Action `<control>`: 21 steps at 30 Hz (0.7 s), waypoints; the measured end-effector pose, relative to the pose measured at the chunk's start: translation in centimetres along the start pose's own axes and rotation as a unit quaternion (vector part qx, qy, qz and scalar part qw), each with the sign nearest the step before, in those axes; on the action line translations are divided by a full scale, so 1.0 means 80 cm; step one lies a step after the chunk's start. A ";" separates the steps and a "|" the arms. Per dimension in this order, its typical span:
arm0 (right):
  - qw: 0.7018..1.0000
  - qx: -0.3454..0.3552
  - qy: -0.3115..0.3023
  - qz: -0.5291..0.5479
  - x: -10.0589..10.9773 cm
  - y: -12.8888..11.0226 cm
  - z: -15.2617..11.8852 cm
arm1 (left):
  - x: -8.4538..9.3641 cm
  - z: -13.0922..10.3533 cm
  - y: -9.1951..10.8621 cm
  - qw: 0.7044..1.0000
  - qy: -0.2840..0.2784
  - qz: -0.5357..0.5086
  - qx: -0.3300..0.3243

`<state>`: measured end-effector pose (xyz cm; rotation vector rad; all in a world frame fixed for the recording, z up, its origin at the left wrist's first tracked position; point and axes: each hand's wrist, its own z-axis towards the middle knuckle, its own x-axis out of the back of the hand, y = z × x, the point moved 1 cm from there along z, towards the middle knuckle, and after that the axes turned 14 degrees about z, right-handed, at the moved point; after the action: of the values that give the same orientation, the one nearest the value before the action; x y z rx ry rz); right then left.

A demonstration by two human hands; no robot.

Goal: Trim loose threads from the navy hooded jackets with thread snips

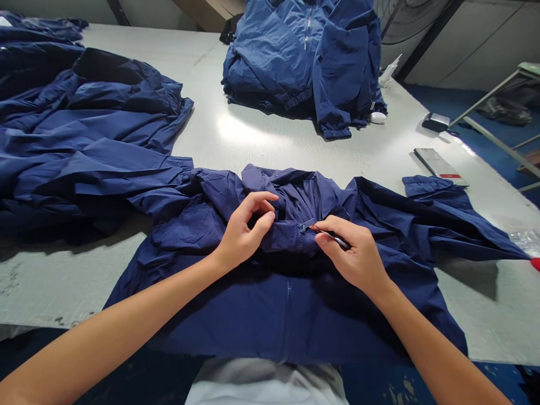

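Note:
A navy blue jacket [236,292] lies spread in front of me, with its upper part bunched up and a zipper [301,236] running down the middle. My left hand [247,228] rests on the bunched cloth left of the zipper, fingers curved, with a gap between thumb and forefinger. Close by the zipper's top end, my right hand [352,250] is closed around a small, thin, dark tool [335,238] that looks like thread snips. Its narrow tip points left at the zipper pull. The lower fingers of both hands are partly hidden.
More navy garments [105,124] are heaped at the left, touching the jacket's sleeve. A stack of blue jackets [287,62] stands at the back of the white table [202,129]. At the right lie a flat grey box [436,163], a black object [436,122] and clear plastic [525,242].

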<state>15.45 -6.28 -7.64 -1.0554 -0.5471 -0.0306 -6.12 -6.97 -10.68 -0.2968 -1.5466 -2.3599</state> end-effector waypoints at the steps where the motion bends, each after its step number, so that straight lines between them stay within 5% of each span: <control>1: 1.000 0.013 -0.003 -0.002 0.000 0.000 0.000 | 0.000 0.001 0.000 1.000 0.010 -0.001 0.017; 5: 0.997 0.053 -0.045 -0.023 0.000 0.000 0.001 | 0.000 0.003 -0.001 0.999 0.017 0.007 0.043; 10: 0.983 0.045 -0.156 -0.088 -0.002 0.004 -0.001 | 0.007 0.006 -0.004 0.992 -0.101 0.053 -0.048; 17: 0.994 -0.006 0.014 -0.105 0.012 0.029 0.036 | 0.060 0.020 0.013 0.957 -0.066 0.256 -0.115; 21: 0.980 -0.037 0.023 -0.196 0.030 0.068 0.111 | 0.081 0.002 0.026 0.892 -0.170 0.395 -0.140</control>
<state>15.35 4.43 -7.71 -1.0030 -0.7091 -0.4255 -11.41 -8.54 -6.66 -1.2045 -0.9058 -1.8908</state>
